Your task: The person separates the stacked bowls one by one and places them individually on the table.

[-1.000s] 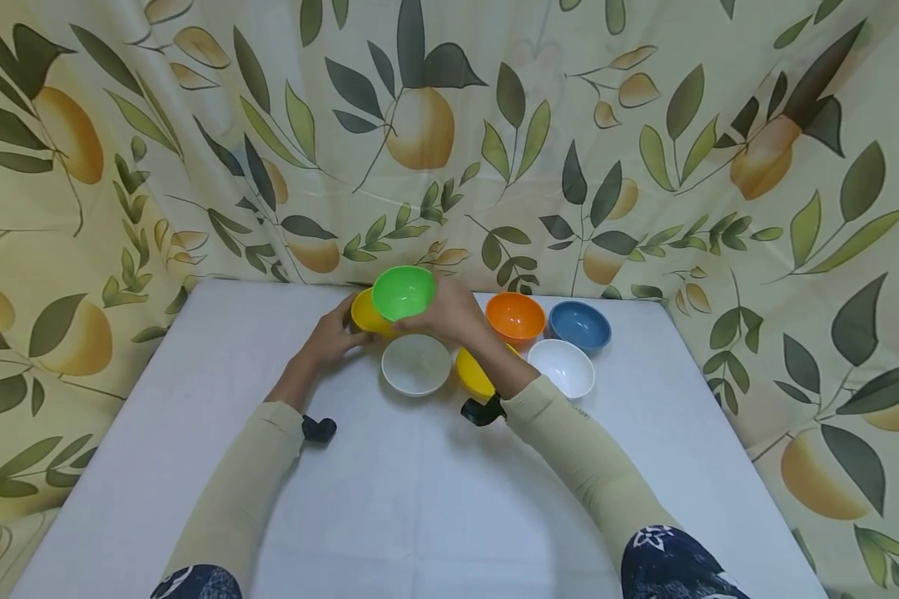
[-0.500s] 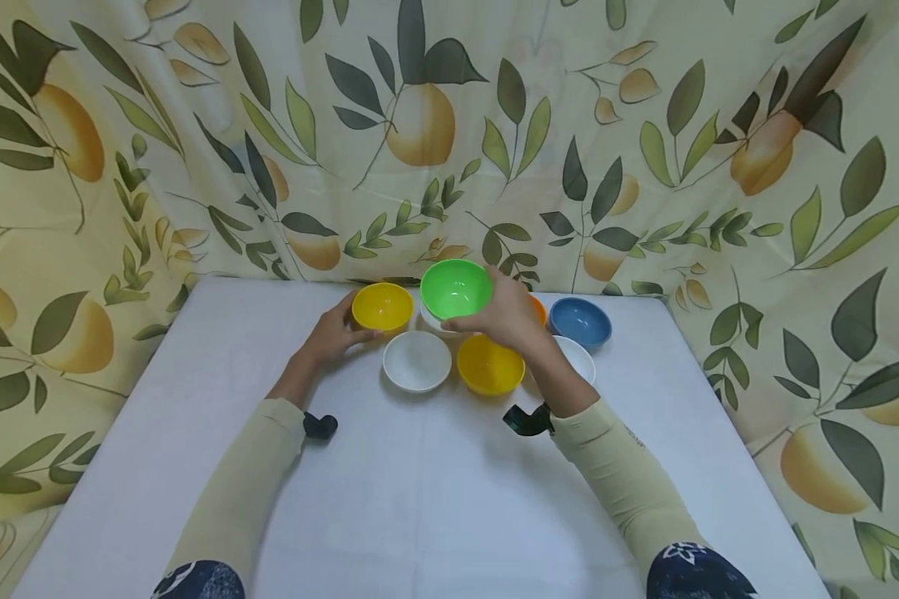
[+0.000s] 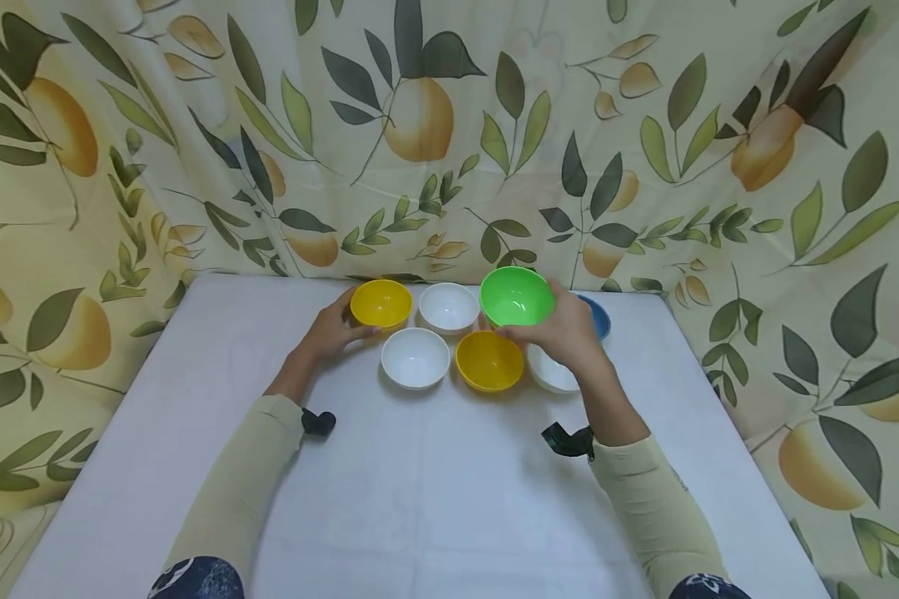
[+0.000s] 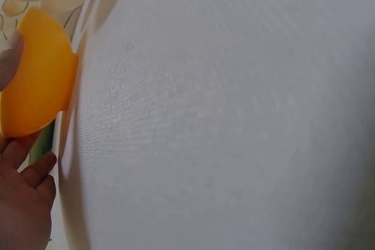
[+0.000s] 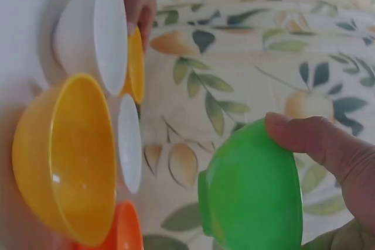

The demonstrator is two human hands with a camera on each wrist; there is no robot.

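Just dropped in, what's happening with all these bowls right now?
A person is sorting small bowls on a white table. The right hand holds a green bowl lifted above the back row, near the blue bowl. The left hand grips a yellow bowl resting on the table. Two white bowls and another yellow one sit between them.

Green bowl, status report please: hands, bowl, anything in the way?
Right hand grips green bowl, held above the table. Left hand holds yellow bowl. Blue bowl and white bowl close beneath.
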